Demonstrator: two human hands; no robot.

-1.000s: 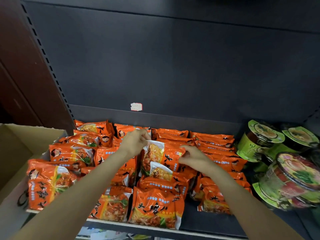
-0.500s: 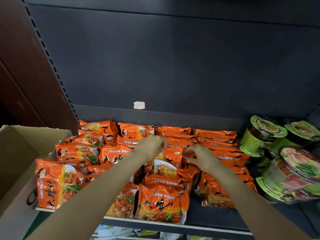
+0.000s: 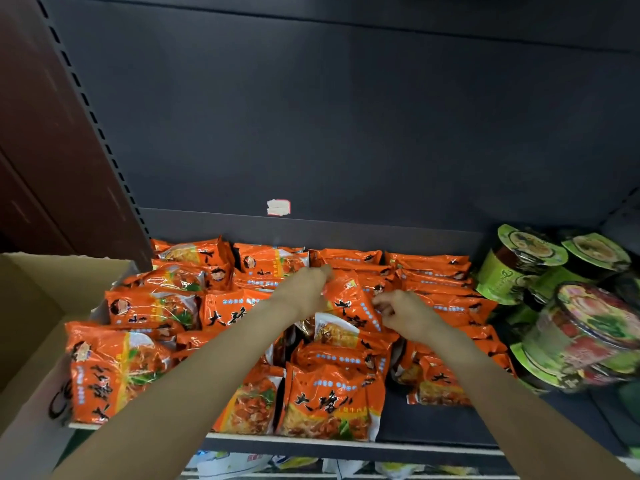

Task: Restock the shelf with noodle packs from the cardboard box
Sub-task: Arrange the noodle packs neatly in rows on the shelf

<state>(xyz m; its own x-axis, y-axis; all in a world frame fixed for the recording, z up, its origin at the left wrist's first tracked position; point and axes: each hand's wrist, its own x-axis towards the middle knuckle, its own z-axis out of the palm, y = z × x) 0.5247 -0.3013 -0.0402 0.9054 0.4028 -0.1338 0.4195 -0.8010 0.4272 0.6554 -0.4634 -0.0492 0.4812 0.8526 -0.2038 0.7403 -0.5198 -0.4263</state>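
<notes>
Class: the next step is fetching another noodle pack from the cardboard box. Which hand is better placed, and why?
Left. The cardboard box sits at the shelf's left end, on the left hand's side; the right hand would have to cross over. Both hands pinch the orange pack.

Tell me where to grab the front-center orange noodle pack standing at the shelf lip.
Judging by its pose, pinch the crimped top seam of the front-center pack, coming from above and in front. It stands upright at the shelf edge; packs crowd its left and back.
</notes>
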